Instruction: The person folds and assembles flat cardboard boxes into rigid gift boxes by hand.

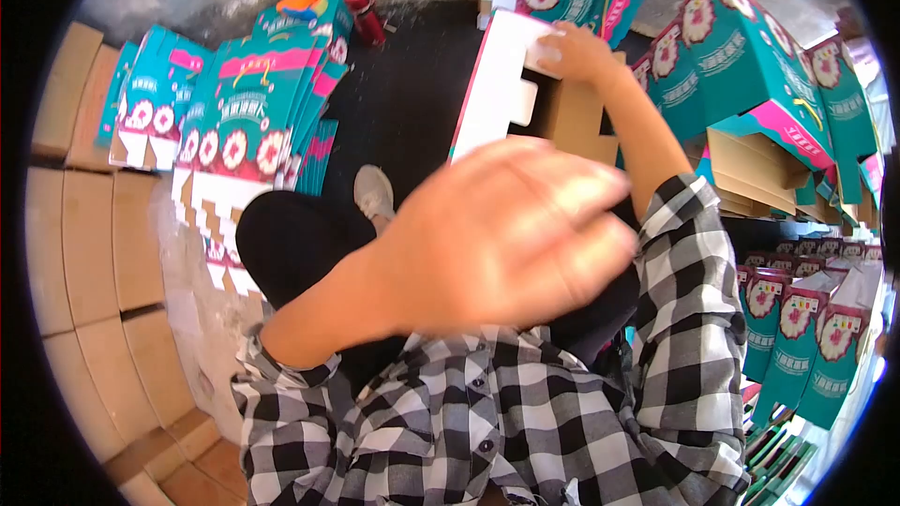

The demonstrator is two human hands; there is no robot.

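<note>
A cardboard box (476,84) with white and brown inner flaps stands open in front of me, its top facing up. My right hand (572,52) grips its far edge, fingers bent over a white flap. My left hand (506,239) is raised close to the camera, back of the hand up and blurred by motion. Its fingers point right, look apart and hold nothing that I can see. That hand covers the near part of the box.
Stacks of flat teal printed cartons (239,103) lie at left, with an orange and blue tape roll (303,6) on one. Nearby are a red bottle (364,17) and brown boxes (89,244). Folded teal boxes (722,56) pile up at right, above rows of upright cartons (797,319).
</note>
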